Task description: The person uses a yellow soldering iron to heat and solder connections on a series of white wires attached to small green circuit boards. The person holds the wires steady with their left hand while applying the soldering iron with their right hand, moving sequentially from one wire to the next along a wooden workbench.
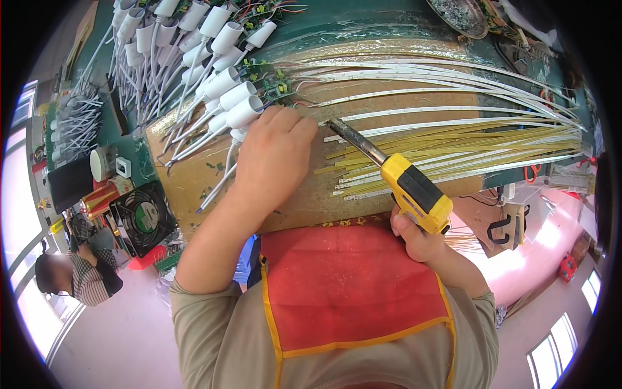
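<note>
Two clusters of white cylindrical housings come first from the left: a small one with pale leads (83, 117), then a larger group of white housings (243, 111) whose cables trail onto a brown board (272, 211). Just beside the nearest of these is the left hand (277, 152), back upward, its fingers curled and drawn together; the fingertips are hidden, so I cannot tell what they pinch. Green circuit boards (277, 87) lie just beyond its knuckles. Right of that hand, the dark metal tip of a yellow-and-black soldering gun (418, 194) points toward its fingers, near the ends of the strips. The right hand (418, 241) is closed around the gun's handle, at the board's near edge. Furthest right, white strips (414, 93) and yellowish strips (453, 142) fan across the board and gather toward one side.
</note>
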Available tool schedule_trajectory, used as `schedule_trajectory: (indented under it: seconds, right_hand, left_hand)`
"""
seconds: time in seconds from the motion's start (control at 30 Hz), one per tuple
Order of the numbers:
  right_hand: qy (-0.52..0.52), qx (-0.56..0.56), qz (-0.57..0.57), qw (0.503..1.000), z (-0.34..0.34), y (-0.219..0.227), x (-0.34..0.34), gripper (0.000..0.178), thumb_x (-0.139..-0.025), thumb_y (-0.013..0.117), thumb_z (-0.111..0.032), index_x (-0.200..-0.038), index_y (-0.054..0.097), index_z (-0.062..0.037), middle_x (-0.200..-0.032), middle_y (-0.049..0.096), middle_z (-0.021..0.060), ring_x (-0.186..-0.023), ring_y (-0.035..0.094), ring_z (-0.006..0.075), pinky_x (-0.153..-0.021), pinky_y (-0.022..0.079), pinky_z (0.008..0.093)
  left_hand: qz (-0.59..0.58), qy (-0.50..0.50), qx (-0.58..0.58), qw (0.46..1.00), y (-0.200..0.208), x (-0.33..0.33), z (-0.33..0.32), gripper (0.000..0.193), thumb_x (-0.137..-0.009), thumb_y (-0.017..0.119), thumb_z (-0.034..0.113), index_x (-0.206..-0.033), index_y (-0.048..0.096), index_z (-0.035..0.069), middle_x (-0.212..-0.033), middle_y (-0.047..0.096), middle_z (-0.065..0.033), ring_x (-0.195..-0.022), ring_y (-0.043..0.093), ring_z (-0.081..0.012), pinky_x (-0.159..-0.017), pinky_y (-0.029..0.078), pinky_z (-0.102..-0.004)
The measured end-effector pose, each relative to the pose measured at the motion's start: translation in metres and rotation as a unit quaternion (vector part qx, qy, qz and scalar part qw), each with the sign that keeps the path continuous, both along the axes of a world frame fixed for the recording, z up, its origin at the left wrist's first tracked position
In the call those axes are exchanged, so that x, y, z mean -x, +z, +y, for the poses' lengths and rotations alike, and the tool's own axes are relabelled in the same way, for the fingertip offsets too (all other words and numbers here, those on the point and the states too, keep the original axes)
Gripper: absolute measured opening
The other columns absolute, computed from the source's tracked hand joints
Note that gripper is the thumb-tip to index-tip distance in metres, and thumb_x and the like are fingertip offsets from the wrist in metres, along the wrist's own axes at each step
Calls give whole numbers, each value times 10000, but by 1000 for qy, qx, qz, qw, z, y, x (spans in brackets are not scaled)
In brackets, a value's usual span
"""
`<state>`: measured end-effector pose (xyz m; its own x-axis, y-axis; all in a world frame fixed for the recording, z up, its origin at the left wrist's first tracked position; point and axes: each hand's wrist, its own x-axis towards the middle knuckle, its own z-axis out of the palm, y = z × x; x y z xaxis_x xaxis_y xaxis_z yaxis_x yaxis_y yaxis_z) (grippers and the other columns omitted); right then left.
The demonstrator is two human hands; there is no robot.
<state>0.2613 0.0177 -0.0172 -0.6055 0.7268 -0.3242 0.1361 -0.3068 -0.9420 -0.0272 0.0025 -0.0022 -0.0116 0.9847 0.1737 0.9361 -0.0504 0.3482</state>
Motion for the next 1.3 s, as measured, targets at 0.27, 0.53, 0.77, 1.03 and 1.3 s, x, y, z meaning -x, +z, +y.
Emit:
schedule_trajectory:
  seconds: [0.27,0.53,0.77,1.03,1.3]
  right_hand:
    - [-7,1,9,1000,-1,0,2,193,-885,683,-73,-1045,585,-28,-812,566,-10,-728,499,89,-646,428,255]
    - [3,-8,-2,1000,-1,-1,0,194,-884,682,-74,-1046,585,-31,-811,567,-13,-728,500,91,-651,432,258]
    - [8,-27,-5,1000,0,0,1,201,-881,683,-72,-1050,585,-26,-811,567,-10,-731,500,92,-654,432,259]
    - [3,-7,-2,1000,-1,-1,1,226,-880,679,-62,-1075,572,-21,-810,563,-10,-724,498,89,-648,428,255]
    - [23,-15,9,1000,1,-4,0,294,-868,685,-39,-1125,543,-23,-828,577,3,-724,518,76,-638,435,251]
  left_hand:
    - [6,-6,-17,1000,4,1,4,123,-733,649,2,-833,653,73,-795,584,-77,-815,595,-289,-724,500,-401]
    - [8,-10,-18,1000,5,1,5,127,-735,667,10,-844,656,74,-809,587,-68,-816,593,-288,-724,502,-398]
    - [-4,-9,-26,1000,4,2,4,127,-747,665,7,-857,656,69,-845,603,-75,-836,599,-294,-739,504,-397]
    - [-7,-17,-21,1000,2,4,3,131,-765,652,3,-882,651,62,-866,608,-83,-846,601,-297,-757,503,-399]
    - [-9,-20,-27,999,0,4,3,145,-755,647,-8,-887,646,52,-875,608,-90,-843,598,-299,-756,503,-397]
